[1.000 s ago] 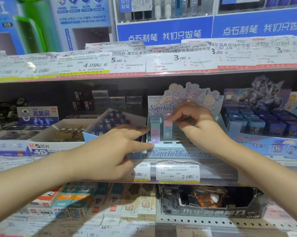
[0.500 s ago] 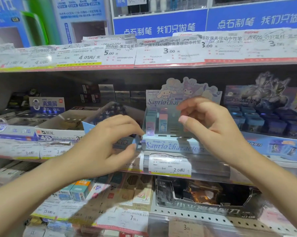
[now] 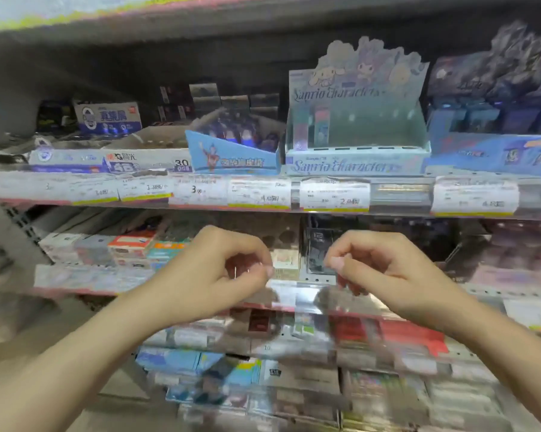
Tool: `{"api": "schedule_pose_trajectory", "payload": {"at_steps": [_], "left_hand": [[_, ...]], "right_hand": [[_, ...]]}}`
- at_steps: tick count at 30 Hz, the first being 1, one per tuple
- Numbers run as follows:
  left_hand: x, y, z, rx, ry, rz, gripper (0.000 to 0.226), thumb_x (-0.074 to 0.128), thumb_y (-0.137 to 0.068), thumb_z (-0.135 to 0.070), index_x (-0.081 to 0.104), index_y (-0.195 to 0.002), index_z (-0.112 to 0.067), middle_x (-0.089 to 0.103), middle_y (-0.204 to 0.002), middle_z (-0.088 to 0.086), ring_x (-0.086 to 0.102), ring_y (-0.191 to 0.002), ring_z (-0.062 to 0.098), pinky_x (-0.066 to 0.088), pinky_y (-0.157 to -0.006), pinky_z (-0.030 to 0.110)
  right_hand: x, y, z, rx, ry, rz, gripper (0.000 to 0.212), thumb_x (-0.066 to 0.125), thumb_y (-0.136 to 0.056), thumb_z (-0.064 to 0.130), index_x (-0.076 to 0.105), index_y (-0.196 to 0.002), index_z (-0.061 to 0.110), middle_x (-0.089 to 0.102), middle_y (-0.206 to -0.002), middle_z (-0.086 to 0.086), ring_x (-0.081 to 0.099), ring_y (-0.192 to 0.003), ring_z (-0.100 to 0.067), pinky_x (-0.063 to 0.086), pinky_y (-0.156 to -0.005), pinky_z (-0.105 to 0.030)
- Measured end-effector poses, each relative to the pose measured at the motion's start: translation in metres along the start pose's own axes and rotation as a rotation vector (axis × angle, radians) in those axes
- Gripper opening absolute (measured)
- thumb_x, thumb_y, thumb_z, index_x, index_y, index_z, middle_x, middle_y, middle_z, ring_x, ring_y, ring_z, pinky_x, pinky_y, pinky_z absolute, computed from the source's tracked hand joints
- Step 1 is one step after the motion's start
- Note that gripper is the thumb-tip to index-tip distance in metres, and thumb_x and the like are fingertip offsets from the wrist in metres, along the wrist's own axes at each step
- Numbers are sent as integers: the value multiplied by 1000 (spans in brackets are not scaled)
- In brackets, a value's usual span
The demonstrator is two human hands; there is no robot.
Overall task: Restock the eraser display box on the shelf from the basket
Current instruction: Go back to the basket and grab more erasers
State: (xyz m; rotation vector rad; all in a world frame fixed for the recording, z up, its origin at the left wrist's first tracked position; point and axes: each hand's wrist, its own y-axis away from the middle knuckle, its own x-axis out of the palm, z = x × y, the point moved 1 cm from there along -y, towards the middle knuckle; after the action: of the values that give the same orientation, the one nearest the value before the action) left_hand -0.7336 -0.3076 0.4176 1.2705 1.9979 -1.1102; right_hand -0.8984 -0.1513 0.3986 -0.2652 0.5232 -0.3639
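Both hands are withdrawn from the eraser display box [image 3: 356, 132], where half a second ago the left hand [image 3: 207, 275] was held at the box's near-left corner and the right hand [image 3: 384, 272] was raised in front of its slots. They are now seen lowered in front of the shelf below, near the viewer and well apart from the box. The fingers of each hand are loosely curled, thumb close to fingertips, and nothing is seen held in either; motion blur prevents a finer reading. The box is located on the middle shelf, right of centre, between a blue carton [image 3: 231, 157] on its left and a dark blue display [image 3: 493, 141] on its right. Only two erasers [image 3: 313, 127] are seen standing, in the far-left slots; the remaining slots to the right are seen unfilled. The basket is not in view. The view is also tilted lower than before, so that the lower shelves [image 3: 294, 307] are brought into frame. It is judged that one placement is complete and that the hands are being returned toward the basket for further stock; the restocking is judged to be at an early stage.
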Motion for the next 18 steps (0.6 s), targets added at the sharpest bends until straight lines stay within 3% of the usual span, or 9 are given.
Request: {"api": "schedule_pose_trajectory", "payload": {"at_steps": [3,6,9,12,15,18], "left_hand": [[10,34,19,-110,91,88,19,57,-76,-33,68,-71,-18,59,-57,2,49,-50,7,38,-48,22],[22,72,40,-199,134,211,18,56,-78,-23,67,-68,-11,50,-56,-5,41,-50,1,29,-47,10],[38,110,64,-269,85,307,19,59,-82,-23,64,-67,-13,46,-55,-5,38,-48,4,27,-45,13],[67,146,91,-377,106,374,20,60,-84,-16,64,-65,-16,49,-53,-5,38,-47,4,28,-46,14],[105,177,121,-491,200,425,19,58,-79,-28,62,-61,-24,53,-54,-5,41,-49,1,33,-51,17],[147,202,150,-541,187,472,18,56,-76,-32,55,-58,-29,53,-51,-10,47,-52,-9,33,-54,9]], "right_hand": [[38,22,-16,183,-67,18,19,59,-87,18,61,-68,17,58,-56,5,48,-52,-6,40,-54,-22],[81,49,-29,295,-75,83,21,57,-89,22,64,-70,15,61,-60,-1,53,-53,-2,43,-53,-14],[123,76,-51,435,-85,119,20,56,-89,19,64,-76,5,63,-65,-8,55,-53,-4,44,-52,-13],[158,102,-80,580,-98,158,21,54,-90,17,62,-75,5,62,-65,-4,55,-52,-4,44,-52,-14],[187,126,-120,700,-55,196,23,52,-91,18,64,-80,1,62,-66,-1,55,-51,1,45,-52,-13],[213,147,-166,807,-23,215,21,54,-90,16,65,-78,2,61,-65,2,55,-49,4,44,-51,-9]]}}
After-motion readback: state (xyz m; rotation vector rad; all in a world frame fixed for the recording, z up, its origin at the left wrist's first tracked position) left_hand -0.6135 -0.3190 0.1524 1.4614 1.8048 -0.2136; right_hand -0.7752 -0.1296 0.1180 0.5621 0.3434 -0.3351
